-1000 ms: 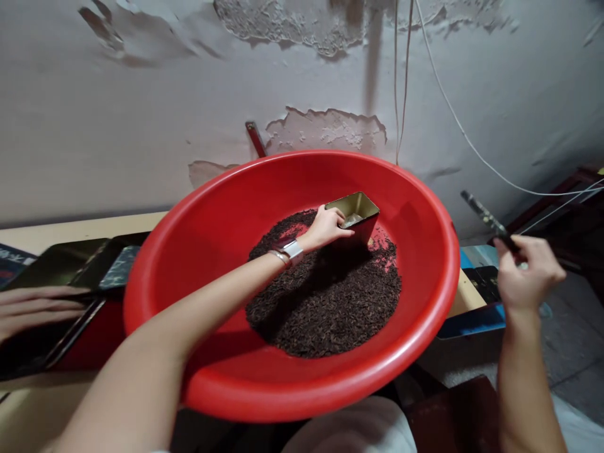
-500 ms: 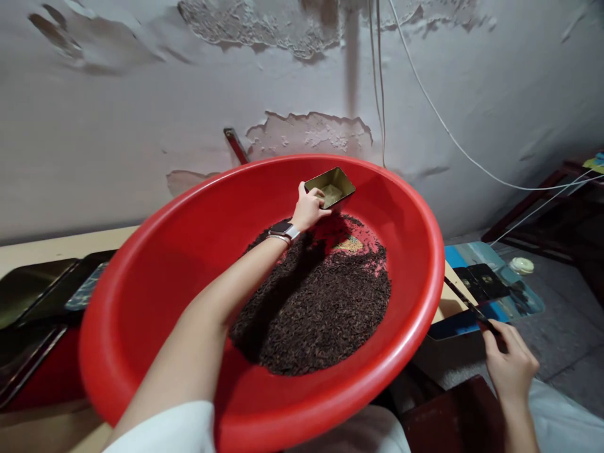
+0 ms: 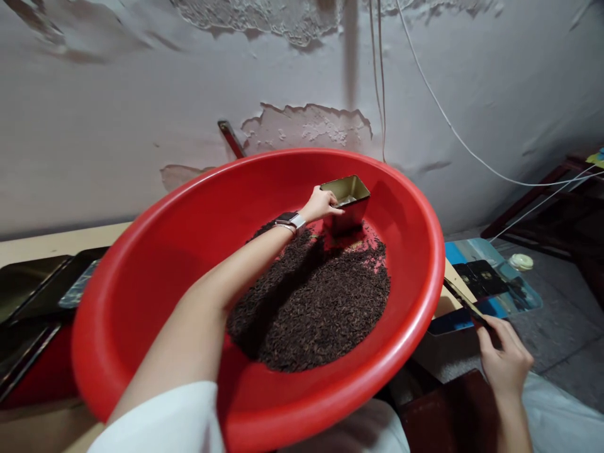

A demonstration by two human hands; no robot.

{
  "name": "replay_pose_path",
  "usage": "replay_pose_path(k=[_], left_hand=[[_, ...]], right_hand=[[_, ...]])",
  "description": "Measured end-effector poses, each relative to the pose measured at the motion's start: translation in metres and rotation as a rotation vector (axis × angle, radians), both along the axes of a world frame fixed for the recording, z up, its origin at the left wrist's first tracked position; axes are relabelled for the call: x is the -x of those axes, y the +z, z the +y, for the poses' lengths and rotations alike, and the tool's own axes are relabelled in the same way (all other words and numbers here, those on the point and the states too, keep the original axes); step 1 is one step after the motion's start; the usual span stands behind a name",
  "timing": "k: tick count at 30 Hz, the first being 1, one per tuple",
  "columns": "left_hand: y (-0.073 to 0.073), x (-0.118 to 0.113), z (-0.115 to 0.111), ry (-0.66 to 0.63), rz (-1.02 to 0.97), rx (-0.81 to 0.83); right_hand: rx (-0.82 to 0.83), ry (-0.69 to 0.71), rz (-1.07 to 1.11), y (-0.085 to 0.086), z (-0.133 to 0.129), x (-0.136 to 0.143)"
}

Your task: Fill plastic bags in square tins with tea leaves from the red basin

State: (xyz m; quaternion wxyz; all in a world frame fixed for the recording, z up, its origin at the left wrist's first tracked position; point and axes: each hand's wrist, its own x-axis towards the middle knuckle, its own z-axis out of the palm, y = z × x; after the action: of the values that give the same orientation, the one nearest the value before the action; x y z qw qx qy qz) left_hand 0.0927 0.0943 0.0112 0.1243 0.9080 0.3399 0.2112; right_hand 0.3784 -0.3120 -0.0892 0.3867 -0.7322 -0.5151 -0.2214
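Note:
My left hand [image 3: 323, 206] grips the near left wall of a small rectangular tin [image 3: 348, 217], dark outside and gold inside. The tin is upright with its mouth up, low in the far right part of a big red plastic basin [image 3: 155, 264]. Some pale thing shows at the bottom of the tin, too small to name. Dark loose dried leaves [image 3: 316, 314], like tea, cover the basin's floor. Outside the basin's right rim, my right hand [image 3: 504, 352] is closed on a thin dark lid-like piece [image 3: 462, 299], seen nearly edge-on.
Dark tin trays or boxes [image 3: 33, 289] lie on the pale table [image 3: 70, 234] at left. To the right are black packets [image 3: 481, 277] on a blue sheet and a small pale round container [image 3: 521, 262]. White cables [image 3: 453, 126] hang along the peeling wall [image 3: 117, 113].
My left hand has moved the tin slightly right and down, turning it from tilted to upright. The lid-like piece in my right hand has tipped a little, showing a gold-coloured face.

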Motion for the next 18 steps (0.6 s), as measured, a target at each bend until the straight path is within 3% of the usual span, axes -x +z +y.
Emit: replay_pose_path(k=[4,8,12,18], left_hand=[[0.006,0.004,-0.028,-0.164,0.127,0.082],[0.010,0.010,-0.049,-0.260,0.099,0.071],[0.008,0.015,-0.037,-0.152,0.002,-0.014],[-0.004,0.014,-0.009,-0.010,-0.097,-0.069]], right_hand=[[0.008,0.003,0.013,0.002,-0.003,0.001],[-0.026,-0.019,-0.001,0.000,0.000,-0.003],[0.036,0.035,-0.006,-0.021,0.016,-0.003],[0.418,0.081,-0.102,-0.057,0.050,0.010]])
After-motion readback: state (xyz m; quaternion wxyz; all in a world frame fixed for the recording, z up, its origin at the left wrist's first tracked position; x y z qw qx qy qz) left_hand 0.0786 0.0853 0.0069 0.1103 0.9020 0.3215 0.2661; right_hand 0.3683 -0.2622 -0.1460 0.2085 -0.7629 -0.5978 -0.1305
